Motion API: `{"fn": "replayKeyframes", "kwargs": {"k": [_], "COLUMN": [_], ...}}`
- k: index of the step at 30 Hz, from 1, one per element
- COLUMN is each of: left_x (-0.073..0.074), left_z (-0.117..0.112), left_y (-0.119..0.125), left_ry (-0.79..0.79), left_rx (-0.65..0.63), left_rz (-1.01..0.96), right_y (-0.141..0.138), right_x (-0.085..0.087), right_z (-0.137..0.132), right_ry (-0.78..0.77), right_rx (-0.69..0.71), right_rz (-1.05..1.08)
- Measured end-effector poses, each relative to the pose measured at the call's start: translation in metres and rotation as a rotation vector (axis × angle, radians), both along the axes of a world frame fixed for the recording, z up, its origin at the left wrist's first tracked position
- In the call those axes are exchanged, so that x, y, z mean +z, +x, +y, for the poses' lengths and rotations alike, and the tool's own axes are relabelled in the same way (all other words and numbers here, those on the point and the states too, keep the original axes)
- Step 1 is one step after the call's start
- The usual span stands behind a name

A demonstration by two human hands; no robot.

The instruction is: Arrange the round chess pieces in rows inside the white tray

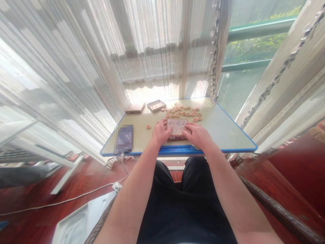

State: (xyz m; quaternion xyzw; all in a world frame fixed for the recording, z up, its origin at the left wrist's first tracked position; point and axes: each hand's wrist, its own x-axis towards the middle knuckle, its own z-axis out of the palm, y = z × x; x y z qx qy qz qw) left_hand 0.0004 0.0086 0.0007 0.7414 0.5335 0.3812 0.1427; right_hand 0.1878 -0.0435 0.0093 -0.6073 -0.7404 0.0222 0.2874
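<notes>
A flat cardboard Chinese chess box (pixel 177 124) with dark brush-style characters on its top lies near the front edge of the table. My left hand (pixel 161 133) grips its left side, thumb on the top face. On the opposite side my right hand (pixel 198 134) holds the box too, with thumb and fingers over its right edge. Just beyond the box, many round wooden chess pieces (pixel 179 113) are scattered. One lone piece (pixel 148 127) rests left of my left hand.
A shallow open box part (pixel 156 105) and another flat box (pixel 135 108) stand at the table's back left. A pixelated dark device (pixel 125 139) with a cable lies at the front left. The pale table (pixel 223 132) has a blue rim; sheer curtains (pixel 157 67) hang behind it.
</notes>
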Motion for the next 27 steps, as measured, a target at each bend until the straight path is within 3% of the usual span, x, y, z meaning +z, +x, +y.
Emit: {"fn": "replayKeyframes", "kwargs": {"k": [7,11,15,20,23,27], "left_x": [-0.001,0.002,0.005,0.011,0.014,0.014], "left_z": [0.001,-0.001,-0.002,-0.006,-0.009,-0.013], "left_y": [0.005,0.008,0.005,0.001,-0.001,-0.002], "left_ry": [-0.12,-0.197,-0.194,-0.281,-0.379,-0.521], "left_rx": [-0.17,-0.203,-0.266,-0.371,-0.418,-0.554], "left_rz": [-0.547,-0.726,-0.871,-0.949,-0.964,-0.943], "right_y": [0.003,0.004,0.007,0.013,0.016,0.018], "right_x": [0.0,-0.001,-0.003,-0.004,-0.002,0.0], "right_z": [0.001,0.002,0.005,0.008,0.007,0.005], "right_ry": [0.003,0.023,0.059,-0.111,-0.269,-0.313], "right_rx": [-0.003,0.024,0.085,0.065,0.181,0.261], "right_rz": [0.084,0.175,0.468,0.81,0.95,1.121]}}
